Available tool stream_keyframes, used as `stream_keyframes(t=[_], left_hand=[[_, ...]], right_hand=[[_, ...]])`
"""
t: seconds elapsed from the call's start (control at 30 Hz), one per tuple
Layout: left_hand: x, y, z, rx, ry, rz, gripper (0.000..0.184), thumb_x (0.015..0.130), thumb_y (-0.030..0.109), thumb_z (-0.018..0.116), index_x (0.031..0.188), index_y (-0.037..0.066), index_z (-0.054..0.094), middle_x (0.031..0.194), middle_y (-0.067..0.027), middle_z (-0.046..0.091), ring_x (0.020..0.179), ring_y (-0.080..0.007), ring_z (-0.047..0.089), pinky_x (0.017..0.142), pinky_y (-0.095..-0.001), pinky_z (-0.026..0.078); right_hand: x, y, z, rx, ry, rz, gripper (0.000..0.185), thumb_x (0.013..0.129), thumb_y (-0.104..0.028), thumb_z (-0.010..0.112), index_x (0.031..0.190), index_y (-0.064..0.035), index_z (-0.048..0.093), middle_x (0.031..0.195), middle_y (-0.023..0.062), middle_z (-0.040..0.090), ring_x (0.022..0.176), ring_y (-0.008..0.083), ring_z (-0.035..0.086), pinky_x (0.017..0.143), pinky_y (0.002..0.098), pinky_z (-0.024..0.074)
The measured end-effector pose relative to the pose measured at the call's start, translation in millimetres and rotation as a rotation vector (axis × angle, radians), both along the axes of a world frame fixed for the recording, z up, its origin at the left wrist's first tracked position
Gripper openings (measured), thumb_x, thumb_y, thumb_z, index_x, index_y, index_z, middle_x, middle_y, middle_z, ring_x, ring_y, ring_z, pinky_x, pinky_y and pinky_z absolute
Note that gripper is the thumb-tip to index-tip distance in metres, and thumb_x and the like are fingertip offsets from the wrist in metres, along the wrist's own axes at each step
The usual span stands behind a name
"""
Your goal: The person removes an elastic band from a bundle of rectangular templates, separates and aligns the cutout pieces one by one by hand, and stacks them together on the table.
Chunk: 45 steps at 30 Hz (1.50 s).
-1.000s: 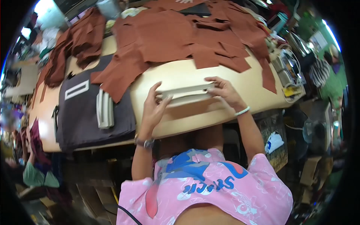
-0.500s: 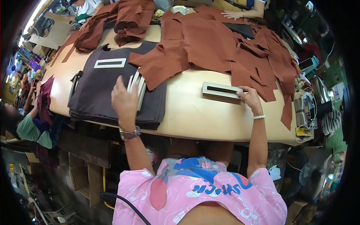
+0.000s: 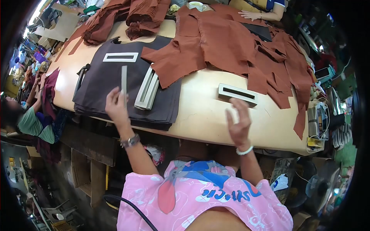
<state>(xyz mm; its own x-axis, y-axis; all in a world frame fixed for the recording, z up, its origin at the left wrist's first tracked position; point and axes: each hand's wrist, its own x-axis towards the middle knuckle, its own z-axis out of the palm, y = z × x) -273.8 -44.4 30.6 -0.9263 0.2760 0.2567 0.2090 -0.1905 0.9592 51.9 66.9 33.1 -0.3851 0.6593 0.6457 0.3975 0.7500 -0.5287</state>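
My left hand (image 3: 116, 106) pinches a thin pale frame piece (image 3: 124, 77), seen nearly edge-on and held upright above the dark fabric stack (image 3: 90, 90). Close to its right, a small pile of pale slotted frames (image 3: 143, 94) leans on that fabric. Farther up, a single white slotted frame (image 3: 134, 57) lies flat on the cloth. My right hand (image 3: 239, 123) is raised with fingers apart and somewhat blurred, holding nothing. Just beyond its fingertips, a neat stack of slotted frames (image 3: 250, 101) rests on the table.
Reddish-brown fabric pieces (image 3: 223, 42) spread over the far side of the pale table (image 3: 200, 111). A black-handled tool (image 3: 81, 75) lies at the left, and a cup (image 3: 196, 5) stands at the back. Another person's hand (image 3: 250, 15) rests at the far edge; a person sits at left.
My right hand has let go of the right frame stack and drawn back toward me. The left hand has come away from the leaning pile with one thin piece. The view has shifted slightly.
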Motion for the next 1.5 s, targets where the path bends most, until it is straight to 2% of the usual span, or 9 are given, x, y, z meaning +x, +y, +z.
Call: stream_keyframes(t=[0.17, 0.33, 0.43, 0.57, 0.67, 0.77, 0.93, 1.17, 1.5], left_hand=[[6.9, -108.1, -12.7, -0.430, -0.210, -0.924, 0.011, 0.076, 0.005, 0.064, 0.084, -0.002, 0.065, 0.069, -0.0062, 0.062, 0.053, -0.0086, 0.056, 0.050, -0.0187, 0.045], [16.4, -129.0, -79.9, -1.187, -0.323, -0.970, 0.019, 0.078, 0.010, 0.064, 0.093, -0.002, 0.067, 0.069, -0.0071, 0.065, 0.053, -0.0108, 0.059, 0.049, -0.0220, 0.049], [-0.9, -125.7, -168.1, -0.771, -0.290, -0.864, 0.034, 0.082, 0.001, 0.050, 0.115, -0.002, 0.055, 0.099, -0.0126, 0.063, 0.078, -0.0180, 0.062, 0.068, -0.0283, 0.052], [4.7, -113.1, -211.1, -0.292, -0.291, -0.227, 0.067, 0.084, 0.003, 0.049, 0.139, 0.000, 0.012, 0.144, -0.0183, 0.018, 0.131, -0.0246, 0.024, 0.108, -0.0316, 0.019], [-19.2, -111.4, -189.1, -0.348, -0.300, 0.503, 0.058, 0.088, 0.007, 0.047, 0.137, -0.004, 0.018, 0.140, -0.0216, 0.026, 0.129, -0.0321, 0.028, 0.107, -0.0357, 0.023], [-1.0, -92.6, -114.5, -0.513, 0.270, 0.624, 0.053, 0.089, 0.014, 0.048, 0.134, -0.005, 0.025, 0.136, -0.0234, 0.031, 0.126, -0.0362, 0.029, 0.105, -0.0411, 0.025], [27.6, -24.1, 4.3, -0.605, 0.866, 0.223, 0.039, 0.084, 0.020, 0.058, 0.116, -0.001, 0.049, 0.122, -0.0193, 0.048, 0.118, -0.0348, 0.040, 0.098, -0.0425, 0.032], [17.2, 47.6, 17.1, -0.963, 0.631, -0.153, 0.053, 0.075, 0.039, 0.063, 0.113, 0.003, 0.053, 0.091, -0.0181, 0.065, 0.085, -0.0372, 0.062, 0.075, -0.0431, 0.048], [15.3, 45.8, 22.1, -0.995, 0.660, -0.247, 0.057, 0.069, 0.039, 0.069, 0.113, 0.005, 0.056, 0.089, -0.0198, 0.064, 0.085, -0.0347, 0.063, 0.075, -0.0404, 0.048]], right_hand=[[-20.0, -34.5, -23.3, -0.072, -0.012, 0.150, 0.035, 0.073, -0.002, 0.064, 0.107, -0.0018, 0.056, 0.104, 0.0153, 0.056, 0.092, 0.0308, 0.057, 0.078, 0.0368, 0.0479], [-19.0, -36.3, -27.9, -0.161, -0.006, 0.157, 0.035, 0.073, -0.002, 0.064, 0.107, -0.0024, 0.056, 0.104, 0.0146, 0.056, 0.089, 0.0299, 0.059, 0.074, 0.0360, 0.0493], [-18.4, -36.6, -28.2, -0.166, -0.011, 0.151, 0.035, 0.073, -0.002, 0.064, 0.107, -0.0024, 0.057, 0.103, 0.0145, 0.056, 0.089, 0.0297, 0.059, 0.073, 0.0358, 0.0495], [-17.5, -36.0, -26.8, -0.104, 0.005, 0.144, 0.033, 0.073, -0.001, 0.063, 0.105, -0.0020, 0.057, 0.102, 0.0146, 0.056, 0.089, 0.0299, 0.059, 0.073, 0.0358, 0.0492], [-18.2, -36.6, -27.1, -0.100, 0.012, 0.144, 0.031, 0.074, -0.001, 0.063, 0.104, -0.0018, 0.058, 0.102, 0.0145, 0.057, 0.088, 0.0299, 0.059, 0.073, 0.0359, 0.0490], [-19.0, -36.0, -27.6, -0.105, 0.002, 0.153, 0.030, 0.074, -0.002, 0.063, 0.103, -0.0020, 0.058, 0.101, 0.0144, 0.057, 0.088, 0.0298, 0.059, 0.073, 0.0359, 0.0488], [-18.8, -36.4, -29.0, -0.083, -0.023, 0.151, 0.028, 0.075, -0.004, 0.062, 0.103, -0.0026, 0.058, 0.100, 0.0139, 0.057, 0.087, 0.0295, 0.059, 0.073, 0.0357, 0.0487], [-18.4, -36.8, -30.2, -0.097, -0.006, 0.133, 0.027, 0.075, -0.004, 0.062, 0.101, -0.0033, 0.058, 0.099, 0.0127, 0.057, 0.086, 0.0285, 0.059, 0.073, 0.0354, 0.0488], [-18.4, -36.5, -30.7, -0.101, -0.004, 0.138, 0.026, 0.074, -0.003, 0.062, 0.100, -0.0031, 0.058, 0.095, 0.0121, 0.058, 0.085, 0.0284, 0.059, 0.072, 0.0357, 0.0490]])
